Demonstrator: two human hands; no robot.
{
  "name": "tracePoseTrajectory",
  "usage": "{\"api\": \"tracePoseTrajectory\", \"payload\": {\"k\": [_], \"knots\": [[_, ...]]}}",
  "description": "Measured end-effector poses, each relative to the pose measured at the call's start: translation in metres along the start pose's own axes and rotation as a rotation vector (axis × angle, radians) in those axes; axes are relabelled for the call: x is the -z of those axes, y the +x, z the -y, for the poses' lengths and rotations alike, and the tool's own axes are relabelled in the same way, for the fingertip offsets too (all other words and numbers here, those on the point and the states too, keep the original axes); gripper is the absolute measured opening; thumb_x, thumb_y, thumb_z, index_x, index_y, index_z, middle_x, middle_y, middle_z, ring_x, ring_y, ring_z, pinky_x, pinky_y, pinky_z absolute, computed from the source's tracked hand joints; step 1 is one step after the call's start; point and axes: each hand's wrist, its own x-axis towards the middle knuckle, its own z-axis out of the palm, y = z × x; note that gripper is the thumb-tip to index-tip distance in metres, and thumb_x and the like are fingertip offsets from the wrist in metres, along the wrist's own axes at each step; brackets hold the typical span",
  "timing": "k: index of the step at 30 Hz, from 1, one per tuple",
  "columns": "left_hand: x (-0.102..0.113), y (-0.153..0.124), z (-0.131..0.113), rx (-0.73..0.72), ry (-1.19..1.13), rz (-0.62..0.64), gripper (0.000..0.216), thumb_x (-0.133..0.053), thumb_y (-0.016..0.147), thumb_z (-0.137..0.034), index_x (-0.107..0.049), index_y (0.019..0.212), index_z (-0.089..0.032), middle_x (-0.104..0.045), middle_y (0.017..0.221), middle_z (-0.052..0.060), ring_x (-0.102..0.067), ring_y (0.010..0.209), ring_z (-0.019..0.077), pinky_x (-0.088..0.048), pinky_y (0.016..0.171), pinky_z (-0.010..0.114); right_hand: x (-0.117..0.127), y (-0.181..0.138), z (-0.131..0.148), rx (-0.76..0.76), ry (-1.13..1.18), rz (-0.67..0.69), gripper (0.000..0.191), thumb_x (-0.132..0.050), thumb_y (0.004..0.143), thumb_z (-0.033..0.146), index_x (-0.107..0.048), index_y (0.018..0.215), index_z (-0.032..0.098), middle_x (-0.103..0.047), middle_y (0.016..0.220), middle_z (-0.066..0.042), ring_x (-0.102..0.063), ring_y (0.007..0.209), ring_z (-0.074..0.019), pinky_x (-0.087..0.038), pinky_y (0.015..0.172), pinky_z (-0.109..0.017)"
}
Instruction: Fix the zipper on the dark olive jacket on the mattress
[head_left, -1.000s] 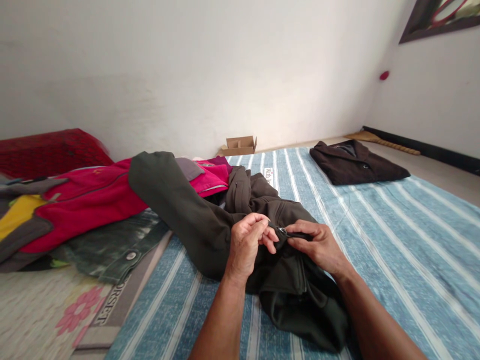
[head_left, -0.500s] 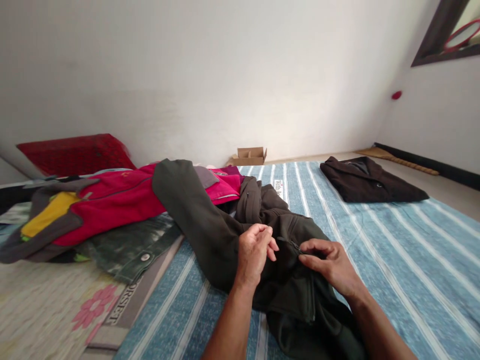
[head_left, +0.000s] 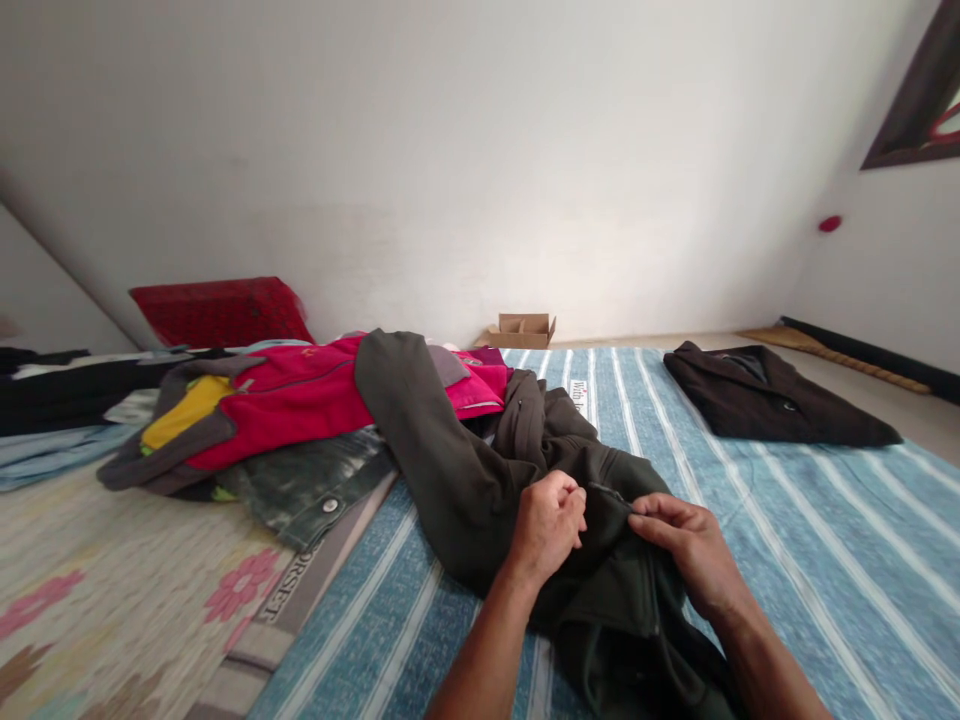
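A dark olive zip jacket lies rumpled across the striped sheet, one sleeve stretching up to the left over the pink clothes. My right hand pinches the jacket's zipper edge between thumb and forefinger. Close by on the left, my left hand is closed, fingers curled, over the jacket front near the other end of that zipper piece. What its fingers hold, if anything, is hidden.
On the left lie a pink and grey jacket, a dark green denim piece and stacked clothes. A folded dark brown garment rests at right on the striped sheet. Along the wall stand a cardboard box and a red bag-like object.
The view has swung slightly left, so everything sits further right. My left hand's fingers have curled in more, while the right hand keeps its pinch on the zipper edge.
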Motion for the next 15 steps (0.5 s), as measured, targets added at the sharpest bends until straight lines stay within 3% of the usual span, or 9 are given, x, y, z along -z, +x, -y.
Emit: {"api": "tracePoseTrajectory", "payload": {"k": [4, 9, 15], "knots": [[-0.003, 0.0, 0.004, -0.015, 0.056, 0.013, 0.014, -0.046, 0.079, -0.025, -0.053, 0.068, -0.018, -0.057, 0.053, -0.002, -0.053, 0.039, 0.0105, -0.038, 0.039, 0.019, 0.004, 0.002, 0.0, -0.016, 0.06, -0.048, 0.024, -0.08, 0.058, 0.03, -0.064, 0.069, 0.016, -0.061, 0.056, 0.002, -0.052, 0.05, -0.0112, -0.039, 0.05, -0.022], [0.001, 0.007, 0.015, -0.066, 0.132, -0.233, 0.012, -0.046, 0.079, -0.02, -0.056, 0.074, -0.018, -0.062, 0.062, 0.0, -0.062, 0.057, 0.0136, -0.045, 0.052, 0.021, 0.007, 0.005, -0.002, -0.032, 0.074, -0.087, 0.025, -0.081, 0.055, 0.029, -0.065, 0.069, 0.016, -0.06, 0.055, 0.003, -0.053, 0.048, -0.0115, -0.04, 0.05, -0.023], [0.027, 0.03, 0.015, -0.013, 0.298, -0.424, 0.013, -0.048, 0.078, -0.015, -0.061, 0.076, -0.016, -0.067, 0.075, 0.004, -0.065, 0.074, 0.0167, -0.046, 0.069, 0.025, 0.006, 0.006, -0.007, -0.035, 0.098, -0.068, 0.027, -0.081, 0.055, 0.03, -0.065, 0.071, 0.016, -0.062, 0.057, 0.001, -0.055, 0.05, -0.0135, -0.042, 0.05, -0.024]]}}
